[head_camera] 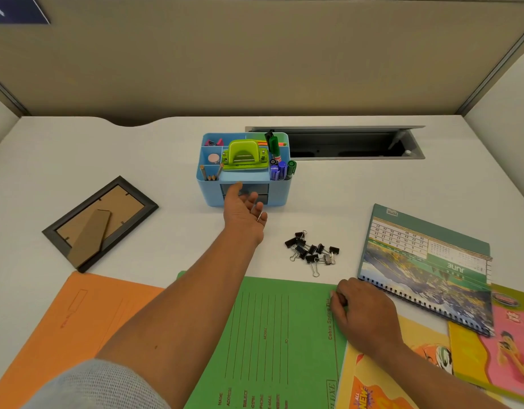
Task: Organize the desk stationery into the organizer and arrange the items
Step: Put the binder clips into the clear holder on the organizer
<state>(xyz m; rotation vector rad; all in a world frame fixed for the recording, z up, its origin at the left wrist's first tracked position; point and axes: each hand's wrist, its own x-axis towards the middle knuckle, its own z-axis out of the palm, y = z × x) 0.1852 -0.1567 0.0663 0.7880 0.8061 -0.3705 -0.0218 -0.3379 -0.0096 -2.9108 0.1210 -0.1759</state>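
An office cubicle: beige fabric partition panels (255, 54) wall in a white desk (137, 149) with a recessed cable hatch (343, 143), strewn with file folders (269, 320), a desk calendar (426, 261) and binder clips (312, 250)

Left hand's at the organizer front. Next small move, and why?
Probably pull a front drawer open with the left hand: its fingers are at the drawers of the organizer, and the binder clips lie loose on the desk.
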